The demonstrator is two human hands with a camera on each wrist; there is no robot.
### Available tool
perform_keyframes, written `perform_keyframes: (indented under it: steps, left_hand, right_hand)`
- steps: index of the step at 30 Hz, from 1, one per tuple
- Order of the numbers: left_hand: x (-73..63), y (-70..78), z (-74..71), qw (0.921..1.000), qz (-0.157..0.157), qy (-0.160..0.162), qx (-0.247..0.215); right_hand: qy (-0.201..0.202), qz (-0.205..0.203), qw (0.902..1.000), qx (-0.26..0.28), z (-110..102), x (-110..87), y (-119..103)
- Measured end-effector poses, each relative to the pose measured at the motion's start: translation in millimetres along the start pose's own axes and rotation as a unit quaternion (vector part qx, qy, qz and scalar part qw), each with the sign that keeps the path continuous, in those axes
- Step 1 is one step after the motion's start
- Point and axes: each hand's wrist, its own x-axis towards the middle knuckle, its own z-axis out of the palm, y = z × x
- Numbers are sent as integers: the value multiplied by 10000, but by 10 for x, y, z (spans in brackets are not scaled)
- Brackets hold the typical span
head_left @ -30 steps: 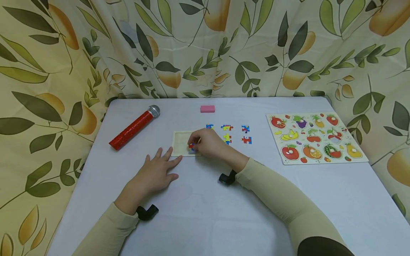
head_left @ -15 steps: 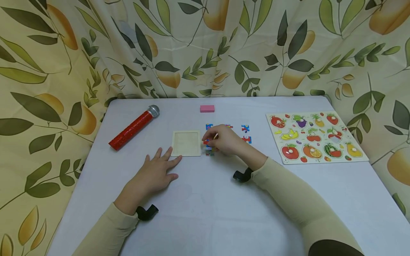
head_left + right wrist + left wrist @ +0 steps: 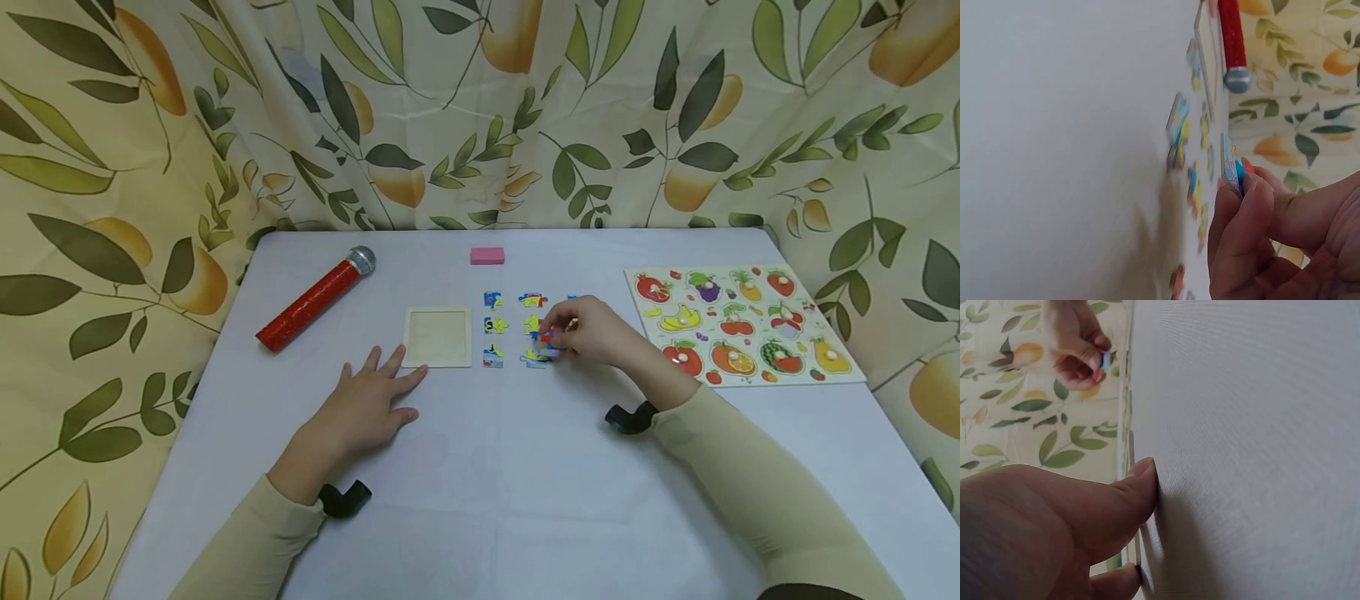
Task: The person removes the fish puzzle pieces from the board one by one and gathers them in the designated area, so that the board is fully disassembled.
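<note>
My right hand (image 3: 596, 333) pinches a jigsaw piece (image 3: 1231, 164) between thumb and fingers, raised above the table. In the head view that piece hangs over the right part of several loose jigsaw pieces (image 3: 495, 325), laid out in rows. Some pieces at the right are hidden behind the hand. To the left of the rows is a pale, square puzzle tray (image 3: 438, 336) with a raised rim and no piece in it. My left hand (image 3: 367, 412) lies on the table with fingers spread, its fingertips at the tray's near left corner.
A red microphone (image 3: 315, 300) with a silver head lies at the back left. Near the far edge is a pink block (image 3: 487, 256). A fruit puzzle board (image 3: 738, 325) is at the right. Patterned cloth (image 3: 480, 117) hangs behind the white table (image 3: 480, 500).
My right hand has moved right, from over the tray across the rows, carrying the jigsaw piece. The tray and the left pieces are now uncovered. My left hand stays put.
</note>
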Motion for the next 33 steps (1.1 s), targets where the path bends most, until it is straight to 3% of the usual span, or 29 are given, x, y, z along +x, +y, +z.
perform_keyframes:
  steps: [12,21,33]
  left_hand:
    - [7,-7,11,10000,16,35,27]
    - [15,-13,24,10000,38,54,21]
    - [12,1,7,10000,-3,-3,14]
  right_hand:
    - [60,511,9987,-7,-208,-242,334]
    - [-76,635,9979,68,-198,-251,381]
    - [111,499,9973,-534,-162,-219,376]
